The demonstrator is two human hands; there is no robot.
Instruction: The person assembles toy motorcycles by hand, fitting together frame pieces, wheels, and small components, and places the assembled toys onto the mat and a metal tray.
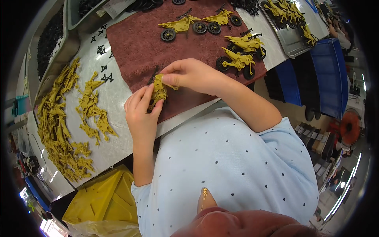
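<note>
Over the front part of a reddish-brown cloth (130, 47), both of my hands hold a yellow toy motorcycle body (159, 90). My left hand (141, 110) grips its left and lower side between thumb and fingers. From the right, my right hand (193, 77) pinches its upper end. A black handlebar piece (153, 75) sticks up beside the body, near my left fingertips. My hands partly cover the toy, and whether it bears wheels is hidden.
Yellow toy motorcycles with black wheels (177, 24) lie further back on the cloth. Yellow body parts (59, 130) pile up at the left, near small black parts (101, 49). A metal tray (290, 43) of yellow toys stands far right; blue bins (329, 79) are beyond the table.
</note>
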